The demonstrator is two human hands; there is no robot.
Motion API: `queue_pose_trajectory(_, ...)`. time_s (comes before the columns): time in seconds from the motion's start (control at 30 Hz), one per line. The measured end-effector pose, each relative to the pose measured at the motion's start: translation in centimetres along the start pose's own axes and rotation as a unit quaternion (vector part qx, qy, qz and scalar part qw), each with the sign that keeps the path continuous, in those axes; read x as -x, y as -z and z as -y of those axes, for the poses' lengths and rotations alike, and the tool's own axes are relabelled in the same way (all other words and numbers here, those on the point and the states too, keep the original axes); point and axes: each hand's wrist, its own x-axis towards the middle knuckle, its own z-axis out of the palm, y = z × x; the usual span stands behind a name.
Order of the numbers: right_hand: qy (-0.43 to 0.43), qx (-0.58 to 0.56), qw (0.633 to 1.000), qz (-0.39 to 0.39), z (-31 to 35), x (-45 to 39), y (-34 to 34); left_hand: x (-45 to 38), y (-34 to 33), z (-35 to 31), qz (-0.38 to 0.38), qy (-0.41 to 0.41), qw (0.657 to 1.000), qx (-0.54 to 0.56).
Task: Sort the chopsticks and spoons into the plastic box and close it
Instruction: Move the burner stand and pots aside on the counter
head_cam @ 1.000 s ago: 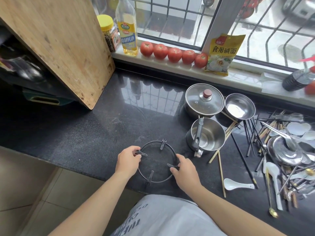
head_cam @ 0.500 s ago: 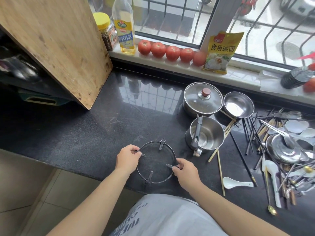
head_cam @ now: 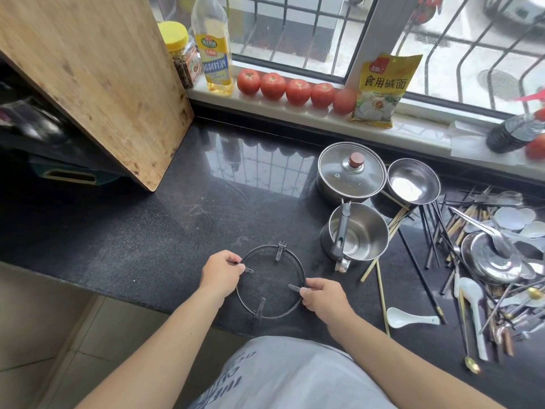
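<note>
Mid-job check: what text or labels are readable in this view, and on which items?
"食用碱面": large print on the yellow packet on the windowsill.
"料酒": part of the oil-coloured bottle's label; its remaining print is blurred.
Yellow-lidded jar: label too blurred to read.
Shirt print: upside down, partly cut off, unreadable.
</note>
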Motion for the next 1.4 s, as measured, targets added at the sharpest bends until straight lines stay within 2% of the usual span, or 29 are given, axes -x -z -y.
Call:
queue_pose_trajectory(0.13, -0.009, -0.020, 1.000, 0.008, 0.0, 0.0, 0.3, 0.7, 0.1, 0.0, 0.002, -0.015, 1.000, 0.017)
queue_pose_trajectory(0.33, 0.001, 0.084, 0.996, -0.024, -0.5, -0.5, -0.3, 1.9, 0.0, 0.3, -0.017, -0.048, 0.999, 0.017)
queue_pose_trajectory(0.53, 0.012, 0.087, 0.995, -0.037, 0.0, 0.0, -0.3, 1.3, 0.4, -0.3, 0.002, -0.017, 0.999, 0.047)
queue_pose_trajectory(0.73, 0.016, 0.084, 0.995, -0.042, 0.3, -0.1, -0.3, 1.1, 0.6, -0.5, 0.005, -0.014, 0.999, 0.033)
queue_pose_trajectory(0.87, 0.010, 0.081, 0.995, -0.052, 0.4, 0.2, -0.4, 2.9, 0.2, -0.1, -0.037, -0.008, 0.999, 0.020)
queue_pose_trajectory(0.93, 0.006, 0.062, 0.997, -0.045, -0.1, 0.3, -0.4, 4.9, -0.2, 1.0, -0.074, 0.024, 0.996, 0.048)
queue_pose_trajectory(0.97, 0.005, 0.058, 0.998, -0.039, -0.5, 0.3, -0.3, 6.1, -0.4, 1.7, -0.069, 0.048, 0.994, 0.066)
queue_pose_trajectory(1.03, 0.009, 0.064, 0.997, -0.034, -0.8, 0.2, -0.3, 8.6, -1.1, 2.6, 0.005, 0.095, 0.991, 0.093)
queue_pose_trajectory(1.13, 0.030, 0.098, 0.994, -0.043, -0.5, 0.4, -0.5, 10.3, -2.6, 4.0, 0.080, 0.113, 0.980, 0.143)
queue_pose_trajectory(1.27, 0.032, 0.102, 0.993, -0.045, -0.6, 0.4, -0.6, 9.7, -3.6, 4.9, 0.080, 0.116, 0.966, 0.216)
queue_pose_trajectory(1.4, 0.012, 0.005, 1.000, -0.017, -0.5, 0.1, -0.1, 9.4, -4.0, 4.5, 0.081, 0.166, 0.935, 0.303)
